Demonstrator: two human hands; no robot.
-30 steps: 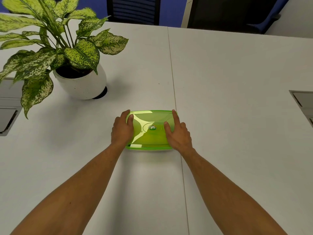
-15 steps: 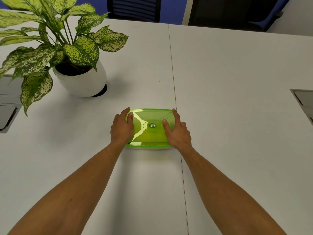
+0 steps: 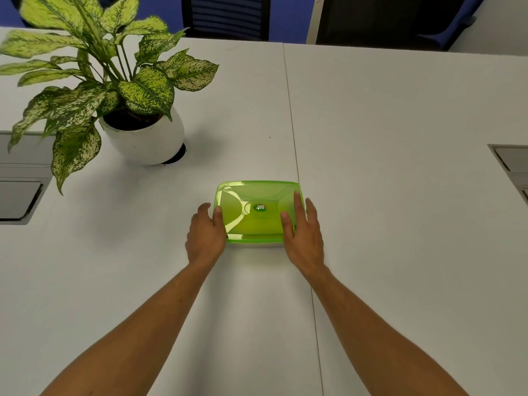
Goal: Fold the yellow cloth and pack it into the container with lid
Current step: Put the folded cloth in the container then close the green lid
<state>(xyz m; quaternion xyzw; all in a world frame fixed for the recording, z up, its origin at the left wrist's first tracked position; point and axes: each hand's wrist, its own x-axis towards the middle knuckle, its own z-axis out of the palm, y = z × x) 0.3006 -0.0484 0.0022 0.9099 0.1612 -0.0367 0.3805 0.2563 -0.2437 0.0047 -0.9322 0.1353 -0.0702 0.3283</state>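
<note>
A white desk point(image 3: 400, 115) fills most of the view, made of two tops that meet at a thin seam point(image 3: 291, 115) running away from the viewer. On the left top stands a plant point(image 3: 94, 67) with broad green leaves speckled cream, rooted in a round white pot point(image 3: 148, 141). A dark disc point(image 3: 177, 157) shows under the pot's right side. Grey recessed panels are set into the desk at the left edge point(image 3: 20, 201) and the right edge point(image 3: 511, 167). Beyond the far edge stand two dark chairs point(image 3: 225, 15) point(image 3: 380, 21) against a blue wall point(image 3: 288, 15).
</note>
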